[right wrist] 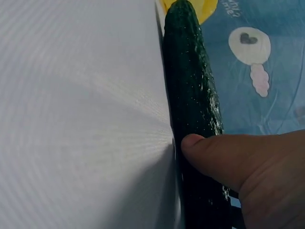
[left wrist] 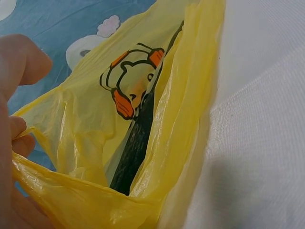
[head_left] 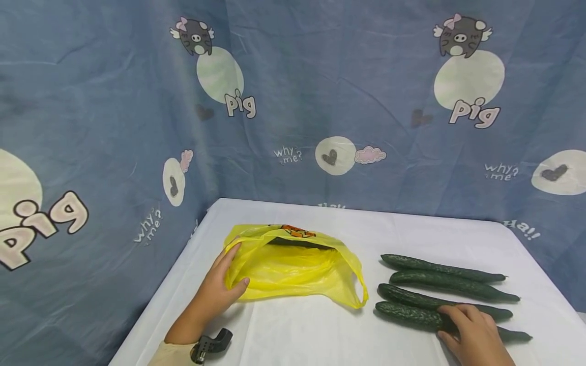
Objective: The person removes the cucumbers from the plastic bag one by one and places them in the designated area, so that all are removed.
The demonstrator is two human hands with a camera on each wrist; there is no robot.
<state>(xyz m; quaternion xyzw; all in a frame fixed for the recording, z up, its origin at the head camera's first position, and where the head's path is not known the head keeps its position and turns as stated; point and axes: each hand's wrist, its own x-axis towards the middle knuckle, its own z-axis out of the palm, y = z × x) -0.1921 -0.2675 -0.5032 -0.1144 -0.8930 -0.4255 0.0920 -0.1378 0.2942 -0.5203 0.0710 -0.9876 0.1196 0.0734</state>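
A yellow plastic bag lies on its side, its mouth facing me. My left hand holds the bag's left edge, thumb at the lower rim and fingers at the upper one. Inside, a dark green cucumber shows through the opening, partly covered by the film. On the right, several cucumbers lie side by side. My right hand grips the nearest cucumber around its middle, and this cucumber appears to rest on the table. In the right wrist view the thumb presses along its side; the other fingers are hidden.
Behind the gripped cucumber lie the third cucumber, the second and the farthest. A white cloth covers the table. Blue printed curtains stand at the back and left. A black strap device sits at my left wrist.
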